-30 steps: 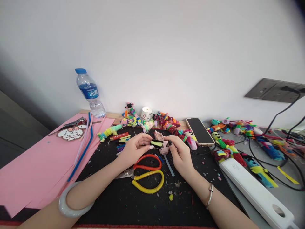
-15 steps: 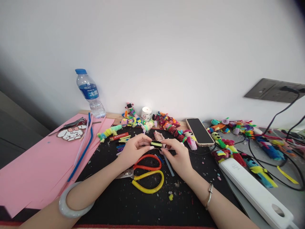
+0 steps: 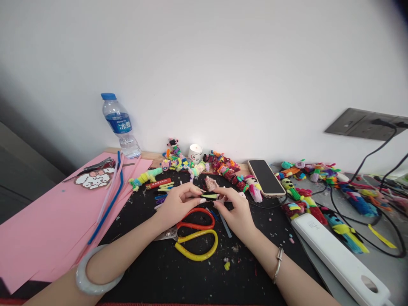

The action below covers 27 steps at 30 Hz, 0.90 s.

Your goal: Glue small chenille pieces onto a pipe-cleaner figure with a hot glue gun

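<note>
You are pinching a small green-and-black piece (image 3: 209, 196) between both hands over the black mat (image 3: 178, 272), your left hand (image 3: 178, 203) gripping one end and your right hand (image 3: 234, 209) the other, steadying it just above the scissors (image 3: 194, 236). Your fingertips are hiding its ends; its make is hard to tell.

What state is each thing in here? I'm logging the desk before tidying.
Left hand: pinching the green-black piece.
Right hand: pinching its other end.
Green-black piece: held above the mat.
Scissors: lying shut on the mat.
Bottle: upright, capped.
Candle: lit.
Phone: screen dark, face up.
Power strip: lying flat.
Wall socket: plug in.
</note>
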{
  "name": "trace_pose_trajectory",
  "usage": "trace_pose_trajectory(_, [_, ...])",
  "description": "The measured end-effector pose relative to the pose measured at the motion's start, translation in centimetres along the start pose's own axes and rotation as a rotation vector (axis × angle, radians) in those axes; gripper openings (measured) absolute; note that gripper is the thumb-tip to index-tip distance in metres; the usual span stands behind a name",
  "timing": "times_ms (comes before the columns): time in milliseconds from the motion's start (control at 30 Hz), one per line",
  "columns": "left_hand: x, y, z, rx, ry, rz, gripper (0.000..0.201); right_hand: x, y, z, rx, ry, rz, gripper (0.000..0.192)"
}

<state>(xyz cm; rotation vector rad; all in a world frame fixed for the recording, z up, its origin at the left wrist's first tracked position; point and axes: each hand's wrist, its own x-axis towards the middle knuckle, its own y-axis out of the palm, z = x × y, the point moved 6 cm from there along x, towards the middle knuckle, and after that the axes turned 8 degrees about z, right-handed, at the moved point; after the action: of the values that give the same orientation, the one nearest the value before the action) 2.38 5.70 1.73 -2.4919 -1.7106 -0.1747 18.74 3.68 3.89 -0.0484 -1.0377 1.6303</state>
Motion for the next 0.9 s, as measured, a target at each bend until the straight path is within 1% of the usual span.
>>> trace_pose_trajectory(200, [0.0, 0.1, 0.3, -0.012, 0.028, 0.012, 0.018, 0.0, -0.3, 0.7, 0.025, -0.034, -0.029, 0.018])
trace_pose_trajectory(367, [0.0, 0.2, 0.5, -0.004, 0.023, 0.045, 0.013, 0.1, -0.4, 1.1, 0.063, -0.091, -0.042, 0.017])
trace_pose_trajectory(567, [0.0, 0.3, 0.9, 0.009, 0.005, 0.093, 0.01, 0.1, -0.3, 1.2, 0.109, -0.099, -0.052, 0.015])
trace_pose_trajectory(900, [0.1, 0.1, 0.6, -0.006, -0.041, 0.075, 0.015, 0.2, -0.1, 1.2, 0.124, -0.079, -0.038, 0.018])
